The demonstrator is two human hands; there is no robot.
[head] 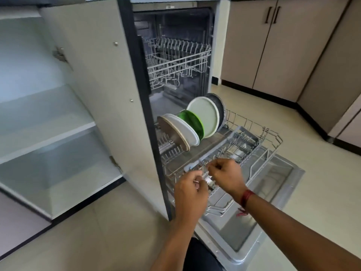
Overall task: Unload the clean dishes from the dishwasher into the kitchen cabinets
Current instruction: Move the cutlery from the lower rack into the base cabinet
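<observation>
The dishwasher's lower rack (252, 126) is pulled out over the open door (273, 194). Several plates stand upright in it: a brown-backed one (172, 133), a white one (183, 129), a green one (192, 119), a pale green one (205, 114) and a dark one (220, 106) behind. A grey cutlery basket (238, 141) holds metal cutlery. My left hand (190, 194) and my right hand (226, 175) are both over the basket's near end, fingers curled and pinching small metal pieces of cutlery; blur hides what exactly each holds.
The upper rack (179, 59) sits inside the dishwasher with no dishes visible. On the left a cabinet door (93, 85) stands open, showing bare shelves (46, 133). Closed cabinets (273, 45) line the right wall. Pale floor tiles (312, 153) surround the door.
</observation>
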